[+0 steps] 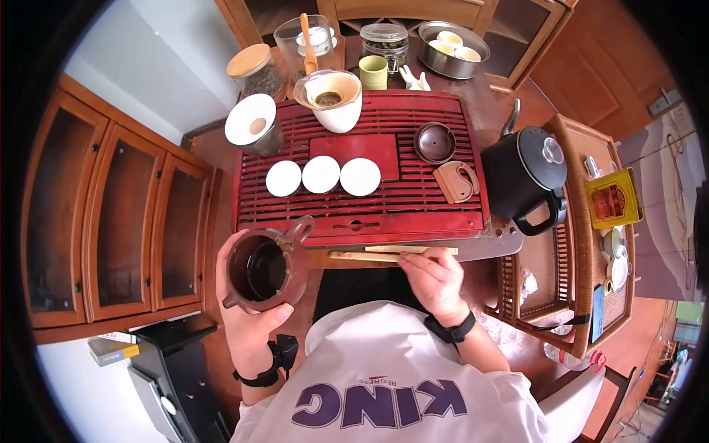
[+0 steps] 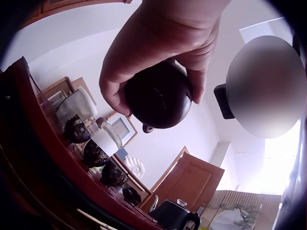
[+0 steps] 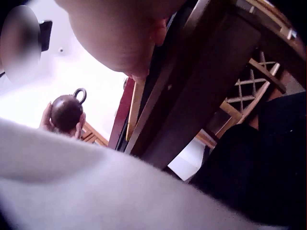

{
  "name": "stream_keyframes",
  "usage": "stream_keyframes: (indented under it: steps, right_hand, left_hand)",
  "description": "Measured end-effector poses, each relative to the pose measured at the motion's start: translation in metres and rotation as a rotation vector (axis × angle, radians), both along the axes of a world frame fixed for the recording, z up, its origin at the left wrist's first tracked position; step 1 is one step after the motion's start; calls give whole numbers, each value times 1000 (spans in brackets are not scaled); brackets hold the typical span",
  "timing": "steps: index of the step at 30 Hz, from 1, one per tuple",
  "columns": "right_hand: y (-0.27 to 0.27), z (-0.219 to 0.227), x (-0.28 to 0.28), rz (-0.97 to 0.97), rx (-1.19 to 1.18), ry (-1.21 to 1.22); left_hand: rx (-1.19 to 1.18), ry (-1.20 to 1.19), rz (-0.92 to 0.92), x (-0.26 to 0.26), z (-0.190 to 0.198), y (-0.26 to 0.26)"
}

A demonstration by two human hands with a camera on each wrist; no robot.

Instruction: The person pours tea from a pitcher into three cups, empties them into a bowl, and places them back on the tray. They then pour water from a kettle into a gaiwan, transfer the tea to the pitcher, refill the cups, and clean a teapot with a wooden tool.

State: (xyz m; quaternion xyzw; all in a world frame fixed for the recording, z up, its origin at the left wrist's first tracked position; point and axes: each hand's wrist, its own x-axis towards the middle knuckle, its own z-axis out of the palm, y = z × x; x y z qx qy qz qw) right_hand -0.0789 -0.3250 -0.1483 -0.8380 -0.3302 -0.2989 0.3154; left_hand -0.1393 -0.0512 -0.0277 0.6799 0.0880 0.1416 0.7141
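In the head view my left hand (image 1: 249,325) grips a brown clay teapot (image 1: 295,269) from below and the side, its dark inside facing up and no lid on it. The left wrist view shows the teapot's round base (image 2: 160,96) between thumb and fingers. My right hand (image 1: 436,280) pinches one end of a pair of light wooden tongs (image 1: 358,256) at the front edge of the red slatted tea tray (image 1: 295,235). Three cups (image 1: 321,175), white inside and dark patterned outside, stand in a row on the tray.
A white strainer cup (image 1: 340,114), a pitcher with a white funnel (image 1: 251,122), a round brown dish (image 1: 434,142) and a wooden piece (image 1: 456,182) are on the tray. A black kettle (image 1: 524,177) stands to its right. Jars and a metal bowl (image 1: 454,66) line the back.
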Motion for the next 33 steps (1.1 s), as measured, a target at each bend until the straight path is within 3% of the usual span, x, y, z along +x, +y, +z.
stream_keyframes:
  steps: [5,12,15,21,27,30,33]
  right_hand:
    - [34,0,3,151,-87,33]
    - [55,0,4,73,-164,26]
    - [53,-2,5,85,-120,49]
    - [24,23,8,310,91,-52]
    - [-20,79,40,68,165,31]
    - [-29,121,80,-130,189,316]
    - [-27,136,131,-212,-70,356]
  left_hand:
    - [-22,8,5,0,-3,-2]
    - [38,14,-48,5,-7,-9]
    - [4,12,-79,8,-12,-14]
    - [-36,-26,-247,21,-12,-28]
    - [9,-45,-448,45,-13,-60]
    - [74,-138,-515,63,-22,-80]
    - [74,-145,-543,74,-28,-98]
